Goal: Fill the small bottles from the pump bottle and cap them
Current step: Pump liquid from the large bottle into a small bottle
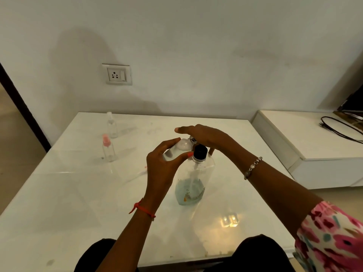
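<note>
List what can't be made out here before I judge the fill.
Head view only:
- Pump head: hidden under the right hand.
- Held bottle's mouth and fill level: covered by the left hand, clear plastic blurred.
- Pink-capped bottle and clear-capped bottle: too small to tell any fill.
- Pump bottle's label: blurred.

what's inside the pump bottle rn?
The pump bottle holds pale bluish liquid only near its bottom, with a tube running down into it. Its pump head is covered by the right hand.
</note>
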